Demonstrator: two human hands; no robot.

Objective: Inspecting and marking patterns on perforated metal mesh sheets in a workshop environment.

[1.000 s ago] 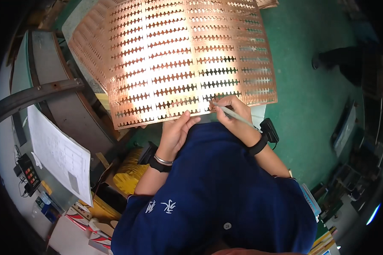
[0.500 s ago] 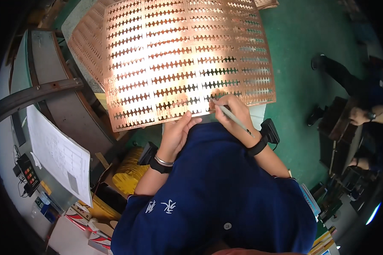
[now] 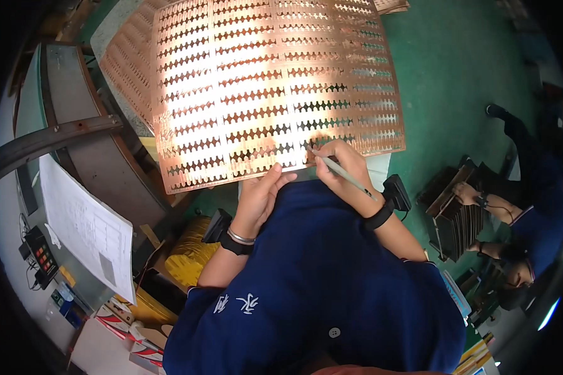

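A broad copper-coloured sheet point(image 3: 250, 128), pierced with rows of toothed cut-outs, spreads out in front of me and reflects light strongly at its left and middle. My left hand point(image 3: 258, 200) grips its near edge, thumb on top and the other fingers partly hidden below. In my right hand point(image 3: 346, 167) is a slim pale grey-green pen-like tool point(image 3: 350, 179), pinched between thumb and fingers. Its tip meets the sheet near the cut-outs at the near edge, right of my left thumb; whether the tip writes or scrapes I cannot tell.
More perforated copper sheets point(image 3: 126, 69) lie beneath at the left. A grey metal frame point(image 3: 56, 137) and a hanging printed paper point(image 3: 81, 215) stand left, with a yellow bundle point(image 3: 194, 265) lower down. On the right, a co-worker point(image 3: 541, 194) handles a rack of dark plates point(image 3: 460, 225) on the green floor.
My hands and the sheet stay almost in place, the pen-like tool shifting only slightly. At the right, the co-worker and the rack have moved closer and come further into view.
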